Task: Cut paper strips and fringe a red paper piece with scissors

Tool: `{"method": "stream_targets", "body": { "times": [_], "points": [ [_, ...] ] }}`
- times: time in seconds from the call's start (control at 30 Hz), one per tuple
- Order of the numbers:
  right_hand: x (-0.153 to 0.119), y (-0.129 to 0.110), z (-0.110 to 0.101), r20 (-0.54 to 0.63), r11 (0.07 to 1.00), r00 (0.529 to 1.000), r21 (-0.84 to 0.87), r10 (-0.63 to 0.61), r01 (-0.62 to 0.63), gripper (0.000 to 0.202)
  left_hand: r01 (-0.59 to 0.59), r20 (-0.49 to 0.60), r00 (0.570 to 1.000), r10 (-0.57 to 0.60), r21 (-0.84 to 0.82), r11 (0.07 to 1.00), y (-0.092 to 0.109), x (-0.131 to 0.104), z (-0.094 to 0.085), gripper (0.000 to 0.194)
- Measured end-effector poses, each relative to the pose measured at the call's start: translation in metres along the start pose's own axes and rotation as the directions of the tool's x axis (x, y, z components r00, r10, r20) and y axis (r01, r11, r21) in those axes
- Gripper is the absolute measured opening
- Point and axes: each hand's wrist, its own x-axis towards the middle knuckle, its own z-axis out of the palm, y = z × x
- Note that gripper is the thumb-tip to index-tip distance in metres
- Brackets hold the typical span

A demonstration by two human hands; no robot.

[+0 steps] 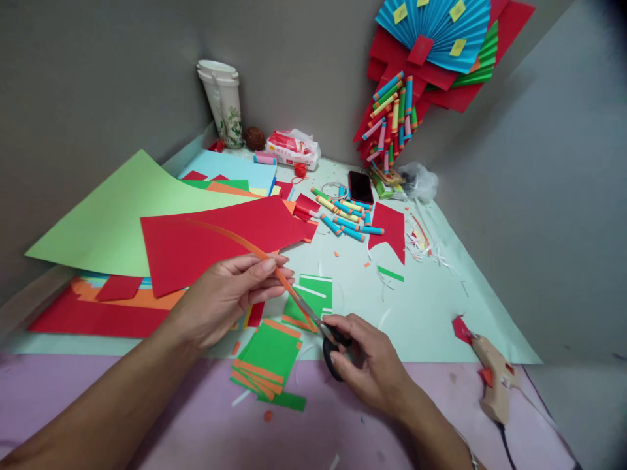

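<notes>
My left hand (235,287) pinches a long, thin orange paper strip (245,244) between thumb and fingers; one end curves up to the left, the other runs down to the right. In my right hand (367,359) are black-handled scissors (309,312), fingers in the loops. The blades point up and left and lie along the strip's lower part, near my left fingertips. Below them are green paper pieces (274,352) with short orange strips (257,371) on top.
Large red (215,241) and light green sheets (108,215) cover the left. Small paper rolls (347,219), a phone (361,187) and tissues (292,149) lie behind. A glue gun (494,378) sits at the right; a cup (223,104) stands back left. A paper fan (435,32) leans on the wall.
</notes>
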Motion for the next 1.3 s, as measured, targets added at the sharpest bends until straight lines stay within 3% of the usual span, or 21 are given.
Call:
{"method": "stream_targets", "body": {
  "times": [0.93,1.3],
  "points": [
    [0.0002,-0.0002,0.0022,-0.018,1.000,1.000,-0.002,-0.018,0.018,0.047,0.008,0.001,1.000,-0.008,0.000,1.000,0.0005,-0.0041,0.0050,0.033],
    [-0.0011,0.0035,0.0027,-0.029,1.000,0.999,-0.010,-0.017,0.017,0.047,-0.018,0.028,0.999,0.018,0.006,1.000,0.0017,-0.0045,0.0058,0.025]
  ]
}}
